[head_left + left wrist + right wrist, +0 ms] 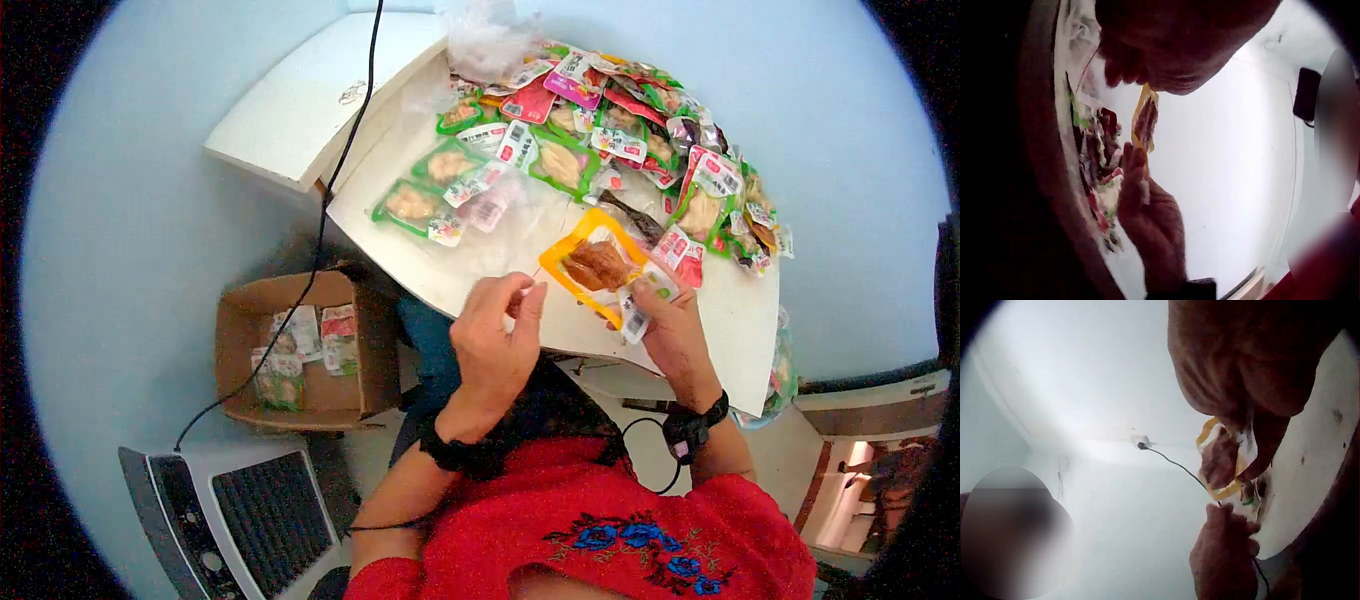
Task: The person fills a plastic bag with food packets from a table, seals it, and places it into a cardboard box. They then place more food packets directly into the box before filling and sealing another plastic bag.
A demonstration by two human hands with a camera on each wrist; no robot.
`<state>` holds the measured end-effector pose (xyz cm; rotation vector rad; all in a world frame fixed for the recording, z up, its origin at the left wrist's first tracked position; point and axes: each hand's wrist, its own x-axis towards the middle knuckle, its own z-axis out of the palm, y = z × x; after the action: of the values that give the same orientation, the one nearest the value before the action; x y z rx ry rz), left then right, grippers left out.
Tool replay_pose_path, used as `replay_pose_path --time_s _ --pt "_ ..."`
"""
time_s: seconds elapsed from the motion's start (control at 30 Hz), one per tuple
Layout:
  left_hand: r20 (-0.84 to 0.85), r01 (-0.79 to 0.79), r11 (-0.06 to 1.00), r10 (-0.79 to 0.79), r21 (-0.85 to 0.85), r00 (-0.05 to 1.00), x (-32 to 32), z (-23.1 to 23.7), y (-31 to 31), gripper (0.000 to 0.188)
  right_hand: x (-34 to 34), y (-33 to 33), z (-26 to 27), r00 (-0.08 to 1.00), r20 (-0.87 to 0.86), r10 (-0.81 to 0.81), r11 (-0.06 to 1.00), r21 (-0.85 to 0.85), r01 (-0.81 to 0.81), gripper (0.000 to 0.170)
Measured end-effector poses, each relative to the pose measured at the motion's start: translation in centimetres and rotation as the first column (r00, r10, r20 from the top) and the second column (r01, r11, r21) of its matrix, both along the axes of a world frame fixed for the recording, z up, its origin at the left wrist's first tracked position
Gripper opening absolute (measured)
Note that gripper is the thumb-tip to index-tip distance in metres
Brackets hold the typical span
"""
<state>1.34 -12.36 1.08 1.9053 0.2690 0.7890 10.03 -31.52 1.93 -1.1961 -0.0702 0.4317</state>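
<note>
My right hand point(672, 325) grips a yellow-edged food pouch point(597, 262) by its white printed end, thumb on top. A brown, meat-like piece shows through the pouch's clear window. My left hand point(497, 340) is beside the pouch's left corner, its fingers loosely bent and the thumb apart from them. In the left wrist view the pouch point(1145, 119) appears edge-on between both hands. The right wrist view shows the left hand point(1225, 547) with fingertips close to the pouch's lower corner point(1225, 490). The right hand's palm side is hidden in the head view.
Many food packets point(640, 110) are heaped along the back and right of the white table point(480, 265). Green-edged packets point(430, 190) lie on the left, near a clear plastic bag point(490, 40). A cardboard box point(235, 330) holds several packets. A black cable point(325, 190) hangs left.
</note>
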Motion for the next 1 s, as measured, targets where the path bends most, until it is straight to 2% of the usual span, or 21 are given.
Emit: replay_pose_path --time_s 0.03,0.13,0.17,0.27,0.37,0.47,0.67,0.77,1.0 --pt "0.091 -0.09 0.981 0.075 0.172 0.993 -0.2 0.0 0.4 0.02 0.4 -0.5 0.0 1.0 -0.011 0.008 1.0 -0.026 -0.009 0.047" --pt "0.247 -0.23 0.871 0.131 0.434 0.96 0.6 -0.5 1.5 0.031 0.7 -0.5 0.0 0.999 -0.048 0.017 0.999 -0.039 -0.019 0.045" --pt "0.198 -0.215 0.863 0.138 0.457 0.971 0.6 -0.5 1.4 0.039 0.8 -0.3 -0.1 0.998 -0.055 0.03 0.999 -0.043 -0.032 0.045" --pt "0.129 -0.233 0.796 0.194 0.559 0.972 1.5 0.0 1.6 0.037 1.2 0.4 -0.7 0.996 -0.045 0.077 0.996 -0.032 -0.078 0.044" --pt "-0.003 -0.16 0.766 0.206 0.623 0.978 2.3 -0.5 1.8 0.031 1.3 1.3 -0.4 0.994 -0.043 0.104 0.993 -0.056 -0.107 0.044" --pt "-0.032 -0.143 0.701 0.23 0.699 0.973 2.8 -1.4 2.2 0.025 1.6 2.3 0.0 0.989 -0.053 0.137 0.987 -0.076 -0.141 0.043" --pt "0.081 -0.209 0.756 0.203 0.621 0.976 2.8 -0.6 1.7 0.021 1.8 4.2 0.5 0.98 -0.069 0.187 0.982 -0.018 -0.189 0.044" --pt "0.128 -0.25 0.734 0.22 0.632 0.967 3.0 -0.5 1.7 0.023 2.0 5.4 0.4 0.971 -0.073 0.226 0.974 0.005 -0.226 0.044" --pt "0.151 -0.221 0.758 0.162 0.614 0.975 2.9 0.1 1.8 0.023 2.0 7.9 0.8 0.943 -0.058 0.327 0.943 0.086 -0.322 0.043"
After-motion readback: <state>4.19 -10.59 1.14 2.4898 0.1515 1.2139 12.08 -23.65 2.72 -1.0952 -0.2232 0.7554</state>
